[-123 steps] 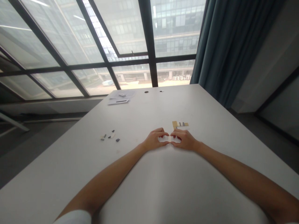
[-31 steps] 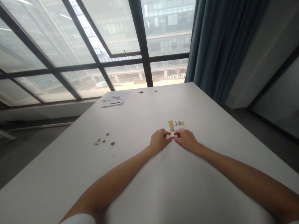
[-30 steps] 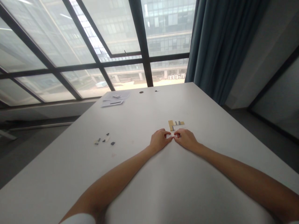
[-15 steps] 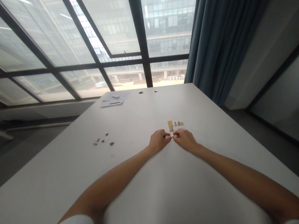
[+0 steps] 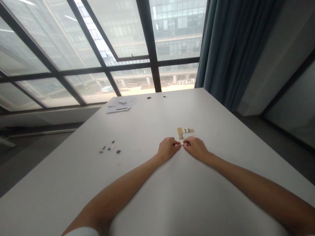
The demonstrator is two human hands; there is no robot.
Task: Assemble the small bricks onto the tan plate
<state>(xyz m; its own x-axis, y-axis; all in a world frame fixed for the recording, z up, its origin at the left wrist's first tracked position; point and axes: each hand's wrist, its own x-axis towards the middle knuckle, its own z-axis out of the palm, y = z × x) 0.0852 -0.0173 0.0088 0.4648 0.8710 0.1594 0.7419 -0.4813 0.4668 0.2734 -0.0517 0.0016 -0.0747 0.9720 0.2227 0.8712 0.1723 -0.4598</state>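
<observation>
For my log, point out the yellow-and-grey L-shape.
In the head view, the yellow-and-grey L-shape lies right of centre on the table, just beyond the right hand.

Whether the left hand point(image 5: 169, 148) or right hand point(image 5: 195, 146) pinches anything is too small to tell — both curl partly out of sight. The yellow pieces point(image 5: 179, 130) and dark bits point(image 5: 118, 151) are too small to identify. The bottom edge crops the left sleeve point(image 5: 82, 231) and table point(image 5: 152, 196), the top edge the curtain point(image 5: 228, 49).

flat pieces point(image 5: 180, 131) just beyond hands point(image 5: 168, 148) | small pieces point(image 5: 118, 151) left | papers point(image 5: 115, 110) behind left
</observation>
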